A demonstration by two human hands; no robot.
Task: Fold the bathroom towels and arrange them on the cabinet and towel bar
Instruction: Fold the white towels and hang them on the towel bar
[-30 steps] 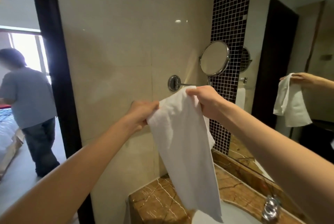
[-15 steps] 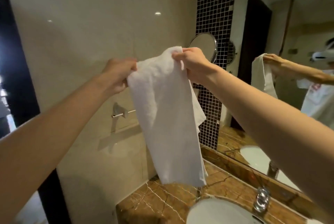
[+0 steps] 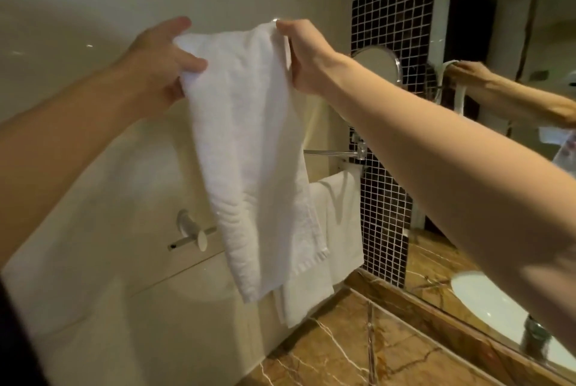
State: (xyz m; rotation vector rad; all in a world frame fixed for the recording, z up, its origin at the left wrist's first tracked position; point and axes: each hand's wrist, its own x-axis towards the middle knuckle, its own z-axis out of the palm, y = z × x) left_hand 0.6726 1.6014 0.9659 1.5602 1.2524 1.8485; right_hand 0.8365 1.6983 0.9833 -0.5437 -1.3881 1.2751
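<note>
Main risk: loss of the fold. Held only by its two top corners, long white terry towel (image 3: 249,151), folded lengthways into a narrow strip and hanging free below the fingers; likely to fall open or twist on any slackening of either pinch or uneven pull between the corners. Second risk: snagging or dragging down the other white towel (image 3: 341,223) already draped over the chrome towel bar (image 3: 330,153), behind and below the right-hand fingers, if lowered carelessly onto the same rail. Third: lower hem brushing the brown veined marble surface (image 3: 358,351) well below the fingers; wet or dry there, cannot tell. Also worth watching: round chrome swivel mirror (image 3: 374,64) close behind the right wrist, easy to knock on a reach toward the bar. Left hand (image 3: 152,67): fingers (image 3: 179,25) narrow, thumb laid across the front of the upper left corner, other fingers behind the cloth, pinching it. Right hand (image 3: 307,58): fingers (image 3: 282,25) curled tight, pinching the upper right corner at the highest point of the cloth. Nothing else held in either. Judged step: squaring up the strip ahead of hanging; not yet draped on the bar.
</note>
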